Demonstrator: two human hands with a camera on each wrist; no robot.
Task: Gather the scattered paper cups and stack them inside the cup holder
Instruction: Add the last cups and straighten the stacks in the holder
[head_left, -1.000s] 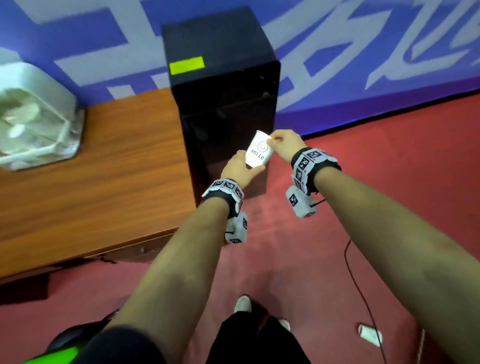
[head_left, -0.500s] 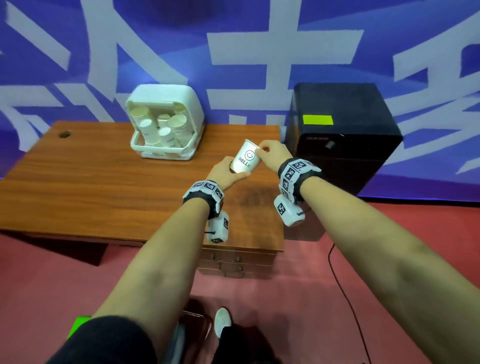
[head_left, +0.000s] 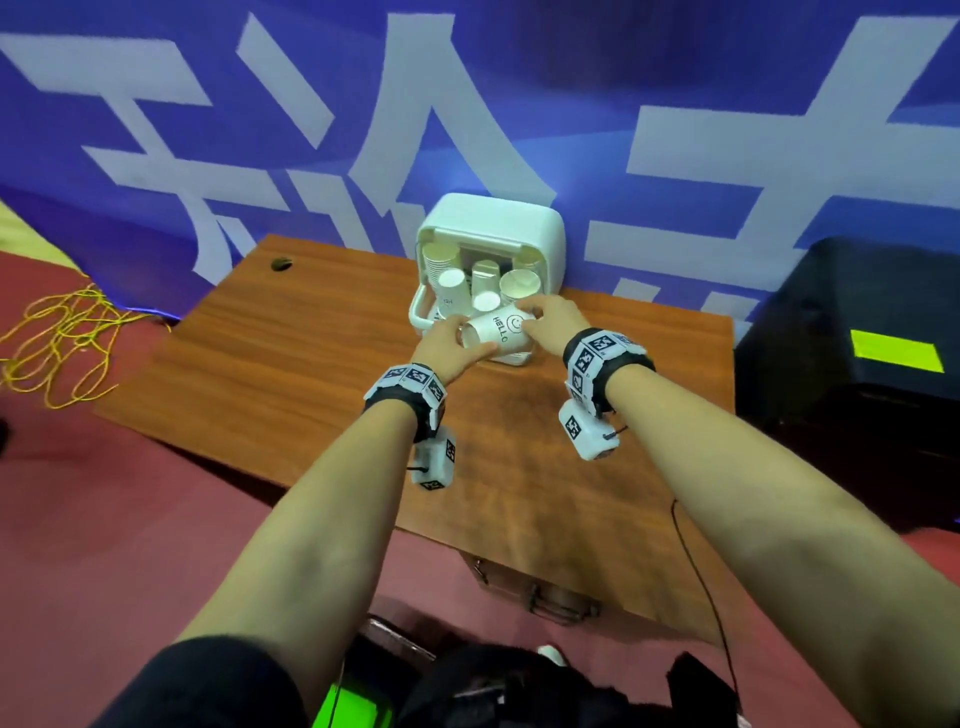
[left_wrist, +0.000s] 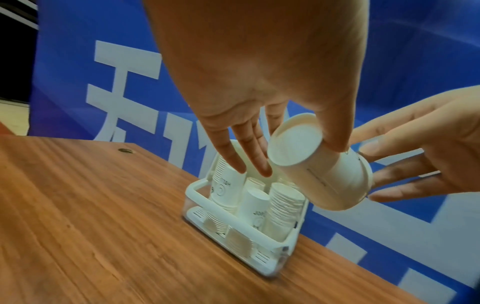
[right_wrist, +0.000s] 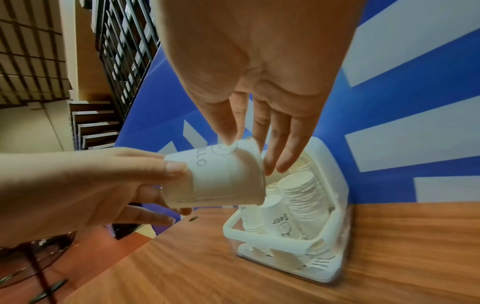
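A white paper cup (head_left: 496, 330) printed HELLO lies on its side in the air, just in front of the white cup holder (head_left: 493, 228). My left hand (head_left: 460, 338) grips its base end, thumb on top (left_wrist: 335, 142) and fingers beneath. My right hand (head_left: 530, 317) pinches the rim at the mouth end, its thumb (right_wrist: 227, 137) on the cup's (right_wrist: 215, 176) wall. The holder (right_wrist: 335, 185) stands on the wooden table (head_left: 291, 374) against the blue banner and holds several stacks of cups (left_wrist: 283, 205).
A black cabinet (head_left: 857, 364) with a yellow-green label stands right of the table. Yellow cord (head_left: 57, 338) lies on the red floor at the left. A cable hole (head_left: 280, 264) sits near the table's far left corner. Drawers hang under the near edge.
Both hands have carried the cup from beside the black cabinet over the table to the holder's front. The cup has tipped from upright onto its side.
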